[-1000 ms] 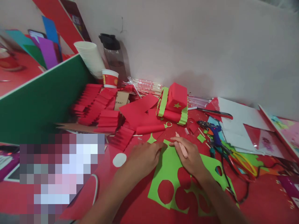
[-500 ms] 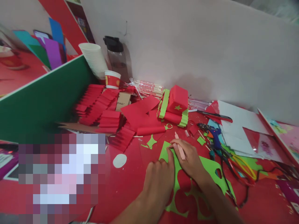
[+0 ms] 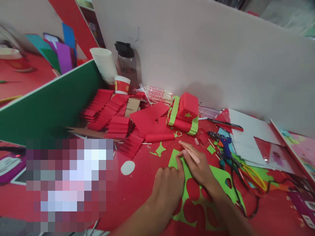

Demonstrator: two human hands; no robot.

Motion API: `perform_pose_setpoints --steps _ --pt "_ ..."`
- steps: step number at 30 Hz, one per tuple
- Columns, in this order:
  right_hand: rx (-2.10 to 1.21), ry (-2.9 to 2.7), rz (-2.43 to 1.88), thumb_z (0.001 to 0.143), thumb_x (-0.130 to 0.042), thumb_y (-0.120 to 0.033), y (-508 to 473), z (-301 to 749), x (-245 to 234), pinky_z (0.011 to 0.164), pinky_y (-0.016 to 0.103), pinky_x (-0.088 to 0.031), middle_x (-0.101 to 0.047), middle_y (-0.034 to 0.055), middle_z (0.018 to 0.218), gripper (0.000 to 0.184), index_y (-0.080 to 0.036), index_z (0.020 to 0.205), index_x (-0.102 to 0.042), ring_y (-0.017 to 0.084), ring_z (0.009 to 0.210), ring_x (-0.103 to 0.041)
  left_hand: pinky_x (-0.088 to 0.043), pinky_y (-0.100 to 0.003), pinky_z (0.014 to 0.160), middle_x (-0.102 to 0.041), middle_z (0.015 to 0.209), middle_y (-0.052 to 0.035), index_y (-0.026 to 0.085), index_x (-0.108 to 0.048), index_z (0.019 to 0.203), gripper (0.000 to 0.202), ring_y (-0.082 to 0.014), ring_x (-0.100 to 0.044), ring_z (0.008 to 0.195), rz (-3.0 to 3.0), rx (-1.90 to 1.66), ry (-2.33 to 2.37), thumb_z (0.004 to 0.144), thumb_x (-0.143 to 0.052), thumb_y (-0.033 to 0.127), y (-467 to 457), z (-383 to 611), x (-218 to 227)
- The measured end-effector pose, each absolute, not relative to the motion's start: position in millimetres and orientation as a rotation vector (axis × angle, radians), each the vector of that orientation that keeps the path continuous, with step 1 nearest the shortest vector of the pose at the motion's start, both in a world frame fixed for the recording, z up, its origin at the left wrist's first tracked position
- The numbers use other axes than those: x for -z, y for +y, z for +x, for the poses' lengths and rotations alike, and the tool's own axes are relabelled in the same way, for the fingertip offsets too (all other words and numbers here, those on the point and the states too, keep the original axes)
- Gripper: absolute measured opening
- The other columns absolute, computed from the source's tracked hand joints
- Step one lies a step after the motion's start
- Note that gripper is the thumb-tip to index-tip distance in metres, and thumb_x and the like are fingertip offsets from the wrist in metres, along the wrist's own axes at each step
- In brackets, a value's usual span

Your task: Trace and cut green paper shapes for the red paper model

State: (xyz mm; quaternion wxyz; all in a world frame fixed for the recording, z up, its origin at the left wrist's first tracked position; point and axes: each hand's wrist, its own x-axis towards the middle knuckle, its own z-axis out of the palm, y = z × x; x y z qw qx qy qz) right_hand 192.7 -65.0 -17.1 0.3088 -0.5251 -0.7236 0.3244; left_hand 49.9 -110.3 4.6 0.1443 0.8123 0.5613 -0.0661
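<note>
A bright green sheet (image 3: 222,177) with several rounded holes lies on the red tabletop, partly under both my hands. My left hand (image 3: 169,183) rests on its left part, fingers curled and index finger reaching toward the top corner. Whatever those fingers may hold is hidden. Close beside it, my right hand (image 3: 199,167) is closed around a slim pink pen-shaped tool (image 3: 190,154), whose narrow end points up and left, away from me. The fingertips of both hands almost meet over the sheet. Just beyond are a green offcut (image 3: 160,149) and a red paper roll (image 3: 159,137).
A red box with a star (image 3: 188,106) and green frills stands behind. Pleated red paper (image 3: 118,126) is piled left, near paper cups (image 3: 104,65) and a bottle (image 3: 126,62). At right lie a blue glue gun (image 3: 226,146), scissors (image 3: 256,177) and a black cord (image 3: 257,205).
The pink tool has tilted lower and further left in my right hand. My left hand stays on the green sheet. The whole view has shifted slightly.
</note>
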Motion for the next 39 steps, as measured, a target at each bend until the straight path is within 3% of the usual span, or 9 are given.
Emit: perform_pose_setpoints --steps 2,5,10,22,29,34,39 --pt "-0.971 -1.807 -1.361 0.099 -0.049 -0.042 -61 191 13 0.077 0.031 -0.055 -0.070 0.0095 0.122 0.036 -0.023 0.121 -0.070 0.022 0.095 -0.068 -0.046 -0.027 0.058 -0.068 0.067 -0.0119 0.005 -0.039 0.148 0.057 -0.0218 -0.071 0.066 2.343 0.179 1.623 0.092 -0.045 0.008 -110 52 -4" --pt "-1.101 -1.727 -1.364 0.095 -0.056 -0.044 -52 190 12 0.053 0.025 -0.050 -0.073 0.0106 0.113 0.034 -0.018 0.096 -0.077 0.014 0.063 -0.063 -0.043 -0.025 0.055 -0.066 0.063 -0.0102 0.004 -0.040 0.147 0.057 -0.0207 -0.069 0.063 2.341 0.162 1.635 0.091 -0.047 0.007 -110 54 -4" --pt "-1.219 -1.610 -1.368 0.087 -0.065 -0.042 -43 189 22 0.042 0.022 -0.042 -0.073 0.0061 0.079 0.027 -0.015 0.086 -0.069 0.009 0.045 -0.052 -0.038 -0.024 0.051 -0.063 0.058 -0.0073 0.005 -0.041 0.147 0.057 -0.0195 -0.067 0.057 2.352 0.137 1.654 0.090 -0.050 0.009 -112 53 -4" --pt "-1.261 -1.631 -1.387 0.085 -0.066 -0.038 -45 189 29 0.046 0.021 -0.047 -0.072 0.0044 0.073 0.022 -0.016 0.084 -0.065 0.012 0.052 -0.060 -0.037 -0.023 0.053 -0.061 0.058 -0.0070 0.007 -0.046 0.143 0.054 -0.0184 -0.065 0.057 2.328 0.092 1.666 0.090 -0.051 0.012 -112 56 -1" --pt "-1.243 -1.592 -1.370 0.085 -0.066 -0.043 -46 191 36 0.047 0.023 -0.051 -0.075 0.0075 0.083 0.028 -0.016 0.088 -0.066 0.013 0.052 -0.062 -0.038 -0.024 0.055 -0.062 0.058 -0.0070 0.007 -0.039 0.147 0.059 -0.0184 -0.065 0.058 2.338 0.090 1.674 0.090 -0.051 0.014 -113 55 -1" --pt "-1.249 -1.589 -1.377 0.084 -0.067 -0.043 -46 191 36 0.051 0.024 -0.054 -0.074 0.0083 0.084 0.027 -0.016 0.088 -0.067 0.018 0.066 -0.069 -0.038 -0.024 0.056 -0.063 0.059 -0.0074 0.007 -0.043 0.145 0.056 -0.0189 -0.065 0.058 2.324 0.082 1.663 0.090 -0.052 0.014 -112 55 -1" --pt "-1.216 -1.596 -1.356 0.085 -0.066 -0.039 -47 191 35 0.050 0.023 -0.053 -0.074 0.0074 0.084 0.023 -0.016 0.088 -0.067 0.015 0.057 -0.065 -0.038 -0.024 0.055 -0.063 0.059 -0.0080 0.005 -0.045 0.144 0.053 -0.0188 -0.065 0.058 2.330 0.093 1.663 0.091 -0.050 0.013 -110 54 -1"
